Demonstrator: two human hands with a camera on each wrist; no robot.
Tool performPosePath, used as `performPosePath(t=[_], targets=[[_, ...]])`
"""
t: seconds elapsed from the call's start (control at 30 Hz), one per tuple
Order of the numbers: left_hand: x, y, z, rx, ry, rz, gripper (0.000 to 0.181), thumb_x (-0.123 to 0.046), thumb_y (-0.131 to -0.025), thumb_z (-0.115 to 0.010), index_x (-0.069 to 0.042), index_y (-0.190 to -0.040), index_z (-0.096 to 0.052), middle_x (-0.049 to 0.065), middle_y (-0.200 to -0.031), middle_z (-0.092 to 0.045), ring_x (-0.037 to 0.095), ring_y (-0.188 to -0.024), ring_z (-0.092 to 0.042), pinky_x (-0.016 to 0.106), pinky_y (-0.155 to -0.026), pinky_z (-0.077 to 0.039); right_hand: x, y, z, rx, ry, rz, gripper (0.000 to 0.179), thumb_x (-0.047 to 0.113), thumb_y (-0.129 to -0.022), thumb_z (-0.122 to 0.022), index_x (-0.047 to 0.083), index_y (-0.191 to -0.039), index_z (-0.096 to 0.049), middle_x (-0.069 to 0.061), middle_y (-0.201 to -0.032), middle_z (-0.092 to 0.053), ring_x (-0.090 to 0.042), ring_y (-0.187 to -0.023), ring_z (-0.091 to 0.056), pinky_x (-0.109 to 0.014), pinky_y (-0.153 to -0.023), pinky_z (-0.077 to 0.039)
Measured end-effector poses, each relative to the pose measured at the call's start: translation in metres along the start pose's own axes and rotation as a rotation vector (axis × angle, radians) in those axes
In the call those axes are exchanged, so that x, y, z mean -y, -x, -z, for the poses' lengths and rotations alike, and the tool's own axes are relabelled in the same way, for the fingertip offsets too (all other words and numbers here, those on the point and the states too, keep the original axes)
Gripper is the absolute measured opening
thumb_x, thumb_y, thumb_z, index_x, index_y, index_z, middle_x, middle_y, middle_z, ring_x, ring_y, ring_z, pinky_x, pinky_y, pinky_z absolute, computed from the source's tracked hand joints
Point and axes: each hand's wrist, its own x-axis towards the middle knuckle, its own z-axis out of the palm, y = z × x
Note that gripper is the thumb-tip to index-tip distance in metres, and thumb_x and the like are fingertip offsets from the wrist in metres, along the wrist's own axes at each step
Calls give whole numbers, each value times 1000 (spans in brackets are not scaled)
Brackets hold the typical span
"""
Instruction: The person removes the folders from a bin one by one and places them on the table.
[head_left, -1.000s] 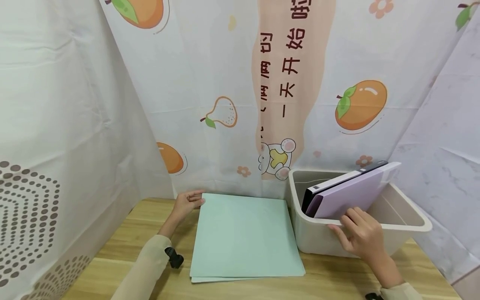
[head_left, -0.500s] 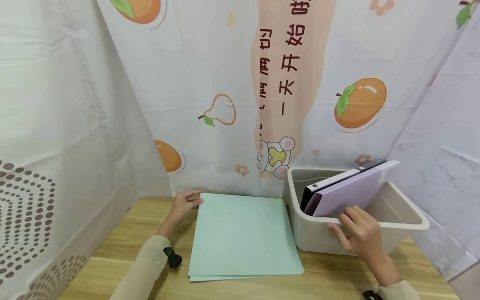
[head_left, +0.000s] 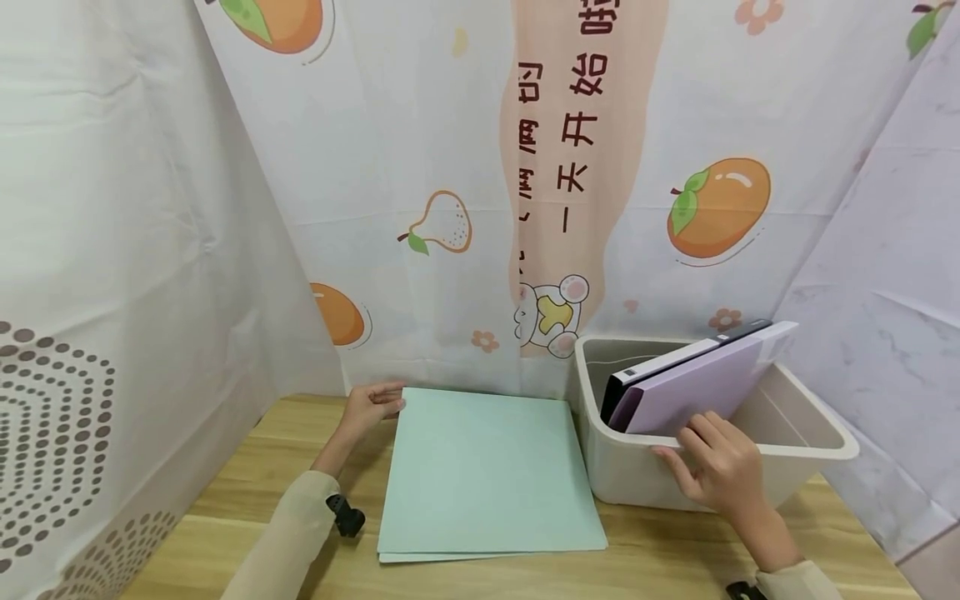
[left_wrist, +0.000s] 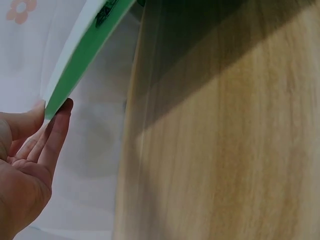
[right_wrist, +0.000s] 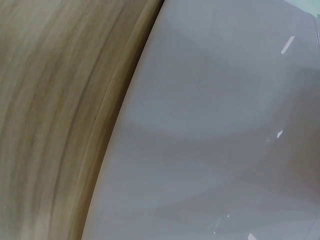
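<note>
In the head view a flat, square mint-green folder (head_left: 491, 475) lies at the middle of the table, a second edge showing along its front. My left hand (head_left: 372, 406) pinches its back left corner. Up close in the left wrist view, the thumb and fingers of my left hand (left_wrist: 30, 160) hold the corner of the green folder (left_wrist: 75, 62), and a dark patch shows on its side. On the right, my right hand (head_left: 722, 467) grips the front rim of a light grey plastic bin (head_left: 637, 483), thumb outside and fingers over the edge. The right wrist view shows only the bin's wall (right_wrist: 200, 120).
A purple folder (head_left: 697, 387) and a black-and-white binder (head_left: 667, 362) lean inside the bin. The wooden table (head_left: 247, 500) ends at a white printed curtain (head_left: 435, 308) behind, with more curtains at both sides.
The head view shifts very slightly. Both hands, the mint-green folder and the bin otherwise stay in place.
</note>
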Motion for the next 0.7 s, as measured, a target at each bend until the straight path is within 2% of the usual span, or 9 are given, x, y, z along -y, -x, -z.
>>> performPosePath(t=[0.2,0.5,0.7], targets=[[-2,0,-2,-9,-4,21,37,-1,-93,-72,7,-129,-66,27,-119,-71,13,-93,-73,29,-78,-63,1,-2,1,0,-3,-1,60,43,-100,-59,3,-58,-47,-8,-59,-42,-21,-52,-32,-29,-46,-25],[-2,-1,-4,-31,-17,0,35,-1,-93,-72,10,-126,-67,29,-117,-71,26,-97,-75,32,-77,-64,1,0,2,0,-2,4,59,43,-100,-59,3,-58,-48,-8,-59,-42,-22,-52,-32,-29,-46,-25],[-2,-2,-5,-62,-28,-3,33,1,-92,-73,10,-123,-68,30,-116,-71,27,-97,-76,35,-78,-64,0,0,2,0,6,2,60,43,-101,-59,3,-58,-48,-8,-60,-42,-22,-52,-33,-30,-46,-25]])
